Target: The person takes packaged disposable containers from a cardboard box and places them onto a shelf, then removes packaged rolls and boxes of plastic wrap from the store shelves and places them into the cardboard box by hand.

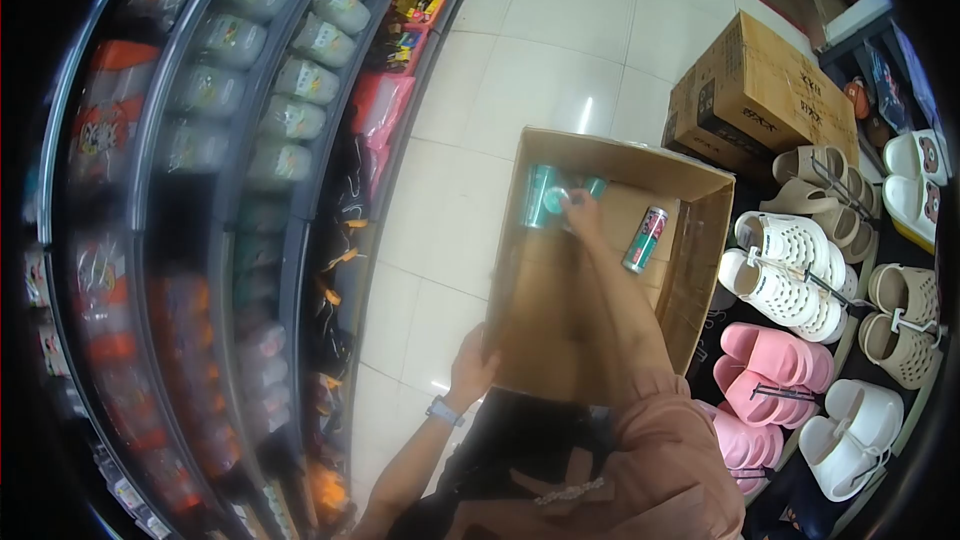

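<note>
An open cardboard box stands on the floor in front of me. My right hand reaches deep into it, with the fingers closed at a teal cylindrical container that shows a pale round end. Beside it, against the far left inner corner, is another teal-and-clear container, and a further teal piece shows just beyond the fingers. A green and dark red can lies to the right inside the box. My left hand, with a watch on its wrist, grips the box's near left edge.
Shelves with packaged goods run along the left. On the right, a rack carries white clogs, pink slippers and other footwear. Closed cartons sit beyond the box. Pale floor tiles lie between shelf and box.
</note>
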Demonstrator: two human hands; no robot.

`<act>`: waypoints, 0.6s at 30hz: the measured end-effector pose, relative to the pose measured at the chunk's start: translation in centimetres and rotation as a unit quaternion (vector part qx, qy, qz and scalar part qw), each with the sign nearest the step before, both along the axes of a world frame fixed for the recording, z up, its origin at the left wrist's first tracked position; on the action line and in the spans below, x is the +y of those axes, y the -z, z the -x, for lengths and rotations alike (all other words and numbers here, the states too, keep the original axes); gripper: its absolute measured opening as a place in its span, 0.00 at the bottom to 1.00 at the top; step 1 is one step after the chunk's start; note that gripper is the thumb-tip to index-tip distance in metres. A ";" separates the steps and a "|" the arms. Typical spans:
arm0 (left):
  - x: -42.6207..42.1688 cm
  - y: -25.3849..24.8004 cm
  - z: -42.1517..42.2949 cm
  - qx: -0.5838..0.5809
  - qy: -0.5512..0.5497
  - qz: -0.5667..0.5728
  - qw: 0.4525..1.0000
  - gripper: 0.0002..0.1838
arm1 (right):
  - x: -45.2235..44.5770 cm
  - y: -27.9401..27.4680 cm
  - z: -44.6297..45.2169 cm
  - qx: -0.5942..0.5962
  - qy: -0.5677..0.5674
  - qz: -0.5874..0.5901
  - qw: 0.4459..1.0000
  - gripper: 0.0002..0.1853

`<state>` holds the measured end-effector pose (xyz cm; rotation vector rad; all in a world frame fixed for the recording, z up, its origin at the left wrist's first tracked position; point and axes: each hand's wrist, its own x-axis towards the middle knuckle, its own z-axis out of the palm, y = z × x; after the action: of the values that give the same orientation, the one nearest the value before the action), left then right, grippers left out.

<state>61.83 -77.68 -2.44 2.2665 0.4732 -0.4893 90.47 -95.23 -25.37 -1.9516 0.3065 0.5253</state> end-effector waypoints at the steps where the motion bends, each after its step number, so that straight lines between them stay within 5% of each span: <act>1: 0.1 -0.1 0.4 0.003 -0.003 0.010 1.000 0.34 | 0.1 -0.7 1.2 -0.005 -0.007 0.001 1.000 0.22; 4: 0.7 -0.5 2.0 -0.021 -0.004 0.011 1.000 0.30 | -0.4 -1.8 5.7 -0.048 -0.074 0.146 0.985 0.22; 7: 1.5 -0.4 4.3 -0.039 -0.016 0.039 0.998 0.26 | -2.7 8.9 9.7 -0.049 -0.043 0.075 0.995 0.20; 10: 2.6 -0.8 7.6 -0.050 -0.030 0.043 0.997 0.23 | -1.8 -1.5 13.5 -0.011 -0.097 0.146 0.984 0.17; 13: 4.2 -1.0 12.2 -0.064 -0.054 0.046 0.995 0.22 | -0.5 -5.2 16.6 -0.009 -0.126 0.112 0.986 0.13; 15: 5.6 -1.2 16.2 -0.081 -0.078 0.052 0.992 0.21 | 1.2 -6.4 18.3 -0.005 -0.012 -0.079 0.997 0.09; 17: 7.1 -1.2 20.5 -0.101 -0.108 0.024 0.989 0.21 | 3.5 -7.3 19.6 -0.126 0.020 -0.207 0.970 0.07; 18: 7.7 -0.2 23.1 -0.125 -0.123 0.009 0.984 0.21 | 5.5 -9.2 20.3 -0.184 0.014 -0.179 0.967 0.06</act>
<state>38.72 -69.93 -2.20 2.1750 0.6056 -0.0811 70.15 -89.76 -16.15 -1.6475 -0.0001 0.1755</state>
